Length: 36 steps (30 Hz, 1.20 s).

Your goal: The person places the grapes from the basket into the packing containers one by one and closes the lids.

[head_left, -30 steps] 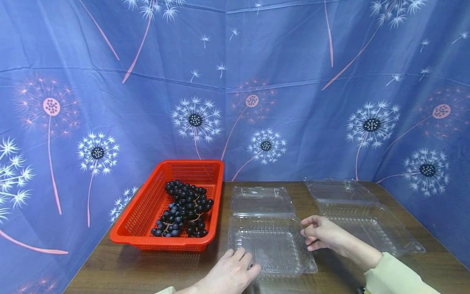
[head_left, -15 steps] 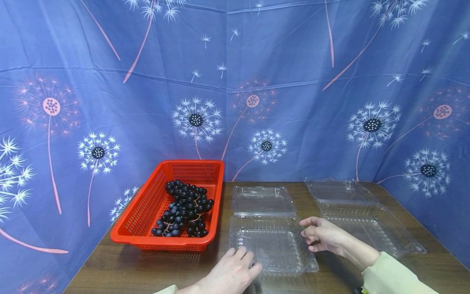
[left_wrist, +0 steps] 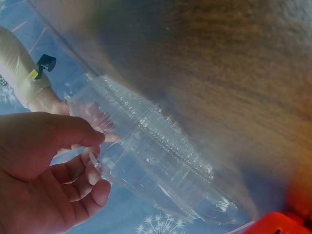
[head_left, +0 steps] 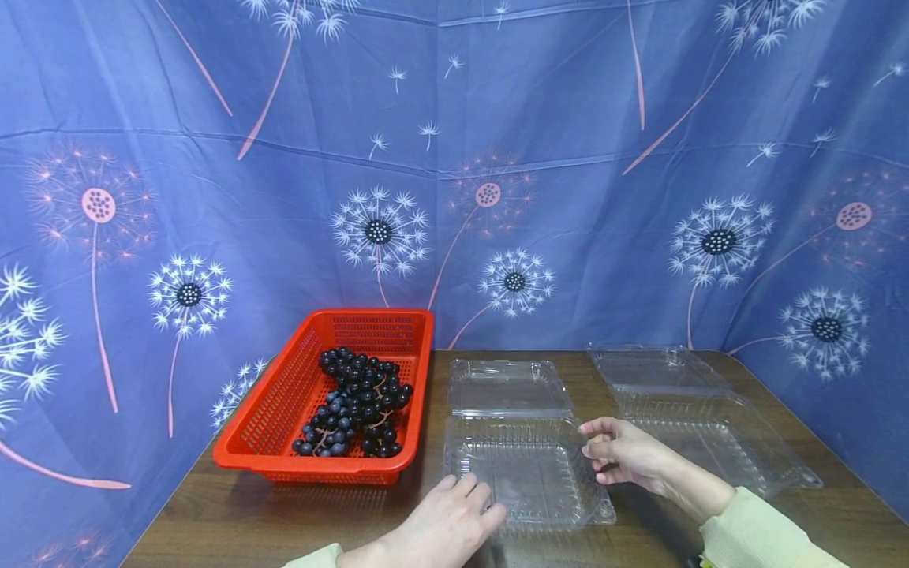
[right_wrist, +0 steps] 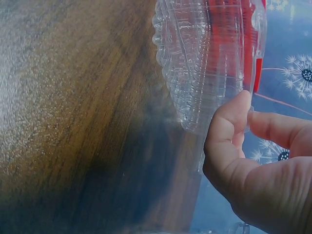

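Note:
A clear plastic clamshell box [head_left: 521, 481] lies opened flat on the wooden table, its lid [head_left: 507, 388] folded back toward the curtain. My left hand [head_left: 449, 522] is at the near left edge of the tray half. In the left wrist view, thumb and curled fingers pinch the box's rim [left_wrist: 95, 161]. On the opposite side my right hand [head_left: 628, 459] holds the right rim between thumb and forefinger, as the right wrist view shows. Nothing lies inside the box. A red plastic basket [head_left: 237, 464] to the left holds bunches of dark grapes [head_left: 365, 398].
A second clear clamshell box [head_left: 710, 442] lies opened to the right, behind my right forearm. The brown table [head_left: 213, 521] meets a blue dandelion-print curtain [head_left: 568, 118] at the back and sides. A small dark object sits at my right sleeve [head_left: 760, 528].

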Tool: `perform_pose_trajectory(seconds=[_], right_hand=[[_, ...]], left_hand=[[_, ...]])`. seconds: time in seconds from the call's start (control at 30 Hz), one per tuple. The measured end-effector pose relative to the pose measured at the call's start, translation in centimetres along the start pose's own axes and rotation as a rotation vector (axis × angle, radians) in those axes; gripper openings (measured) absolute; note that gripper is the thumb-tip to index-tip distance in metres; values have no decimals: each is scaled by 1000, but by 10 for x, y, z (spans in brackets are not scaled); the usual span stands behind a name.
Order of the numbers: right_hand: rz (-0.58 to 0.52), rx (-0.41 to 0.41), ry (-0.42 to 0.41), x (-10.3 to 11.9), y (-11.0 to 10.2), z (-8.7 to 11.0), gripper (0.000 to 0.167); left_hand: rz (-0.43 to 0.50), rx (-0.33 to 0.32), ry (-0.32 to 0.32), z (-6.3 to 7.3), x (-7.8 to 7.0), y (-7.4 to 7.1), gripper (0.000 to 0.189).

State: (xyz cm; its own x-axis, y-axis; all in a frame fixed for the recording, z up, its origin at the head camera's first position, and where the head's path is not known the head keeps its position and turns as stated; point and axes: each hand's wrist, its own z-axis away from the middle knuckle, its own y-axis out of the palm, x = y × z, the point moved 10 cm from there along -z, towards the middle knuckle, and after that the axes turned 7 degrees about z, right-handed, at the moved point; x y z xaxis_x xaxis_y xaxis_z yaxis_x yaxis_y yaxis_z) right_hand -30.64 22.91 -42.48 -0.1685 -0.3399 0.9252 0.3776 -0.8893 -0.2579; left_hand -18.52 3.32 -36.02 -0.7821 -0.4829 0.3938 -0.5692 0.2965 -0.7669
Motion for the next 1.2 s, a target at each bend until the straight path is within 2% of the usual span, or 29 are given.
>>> perform_pose_trajectory(seconds=[0.4,0.7,1.03,1.2], right_hand=[[14,12,-4,2,-1,3,55],[6,26,-21,2,0,1,55],[-2,26,-19,0,-1,-1,56],[-3,37,-29,0,0,0,56]], left_hand=[[49,94,0,-5,6,-3,24],[102,153,-21,-12,17,-13,31],[100,158,-67,-19,40,-24,32],[108,130,-101,-22,56,-32,30]])
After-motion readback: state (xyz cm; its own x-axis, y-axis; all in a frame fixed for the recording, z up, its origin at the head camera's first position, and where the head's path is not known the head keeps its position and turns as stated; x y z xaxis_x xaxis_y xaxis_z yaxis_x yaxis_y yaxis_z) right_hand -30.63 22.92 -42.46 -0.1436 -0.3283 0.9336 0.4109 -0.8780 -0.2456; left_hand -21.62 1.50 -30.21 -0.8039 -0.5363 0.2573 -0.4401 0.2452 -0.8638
